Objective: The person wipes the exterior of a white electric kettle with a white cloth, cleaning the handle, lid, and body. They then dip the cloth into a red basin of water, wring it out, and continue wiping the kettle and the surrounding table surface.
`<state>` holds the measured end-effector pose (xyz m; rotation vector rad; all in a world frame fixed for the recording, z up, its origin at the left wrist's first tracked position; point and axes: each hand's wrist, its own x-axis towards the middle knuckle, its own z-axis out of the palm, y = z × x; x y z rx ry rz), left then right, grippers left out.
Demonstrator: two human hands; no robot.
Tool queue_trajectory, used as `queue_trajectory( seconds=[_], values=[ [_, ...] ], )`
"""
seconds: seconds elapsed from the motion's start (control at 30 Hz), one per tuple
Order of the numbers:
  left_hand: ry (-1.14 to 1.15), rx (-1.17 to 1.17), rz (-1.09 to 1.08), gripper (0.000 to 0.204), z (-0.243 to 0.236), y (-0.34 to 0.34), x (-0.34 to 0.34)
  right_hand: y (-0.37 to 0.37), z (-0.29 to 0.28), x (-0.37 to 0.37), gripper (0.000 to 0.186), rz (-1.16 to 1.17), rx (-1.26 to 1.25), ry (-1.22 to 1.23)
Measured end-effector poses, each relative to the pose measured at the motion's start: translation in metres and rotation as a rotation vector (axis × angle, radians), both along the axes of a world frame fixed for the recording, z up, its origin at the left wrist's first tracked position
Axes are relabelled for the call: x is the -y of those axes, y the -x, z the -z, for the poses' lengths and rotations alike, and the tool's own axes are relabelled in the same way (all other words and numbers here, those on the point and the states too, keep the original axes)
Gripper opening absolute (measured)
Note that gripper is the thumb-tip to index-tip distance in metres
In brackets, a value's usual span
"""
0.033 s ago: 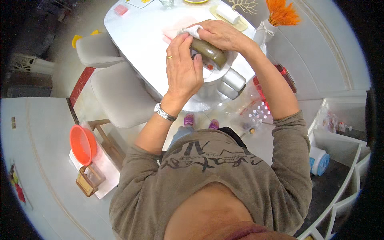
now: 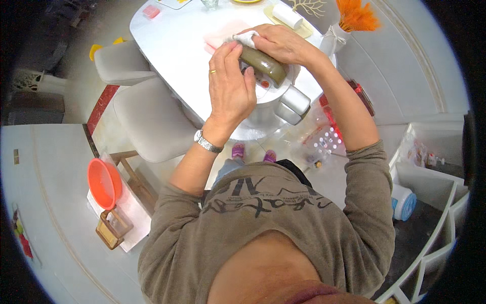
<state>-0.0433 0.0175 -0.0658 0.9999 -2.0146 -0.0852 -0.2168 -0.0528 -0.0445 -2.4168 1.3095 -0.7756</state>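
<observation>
A silver, rounded appliance (image 2: 291, 104) stands at the table's near edge, with a glossy olive-green handle (image 2: 264, 65) across its top and an orange button beneath. My left hand (image 2: 230, 91) curls its fingers over the left end of the handle, thumb bent beside it, fingertips beside a white cloth (image 2: 244, 38). My right hand (image 2: 286, 45) grips that cloth against the far part of the handle, which partly hides under both hands. A pale pink cloth (image 2: 215, 41) lies just beyond.
The white table (image 2: 177, 66) holds a white roll (image 2: 287, 15) and orange plumes in a vase (image 2: 344, 38). Grey chairs (image 2: 147, 116) stand left, an orange basin (image 2: 104, 182) on a low surface at lower left, white shelving (image 2: 450, 200) at right, bagged items (image 2: 326, 142) on the floor.
</observation>
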Motion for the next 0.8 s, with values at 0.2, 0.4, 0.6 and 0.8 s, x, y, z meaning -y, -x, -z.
queue_trajectory(
  seconds=[0.2,0.4,0.6,0.8],
  values=[
    [-0.049,0.013,-0.033,0.042,-0.002,0.003,-0.001,0.019,0.012,-0.02,0.04,0.171,0.269,-0.174],
    [-0.008,0.015,-0.052,0.042,-0.001,0.007,0.002,0.023,0.029,-0.057,0.039,0.313,0.486,-0.231],
    [0.024,0.015,-0.063,0.042,0.002,0.006,0.002,0.032,0.038,-0.073,0.029,0.365,0.072,0.387],
    [0.051,0.007,-0.04,0.043,0.004,0.009,0.003,0.018,0.023,-0.076,0.017,0.411,0.096,0.199]
  ],
)
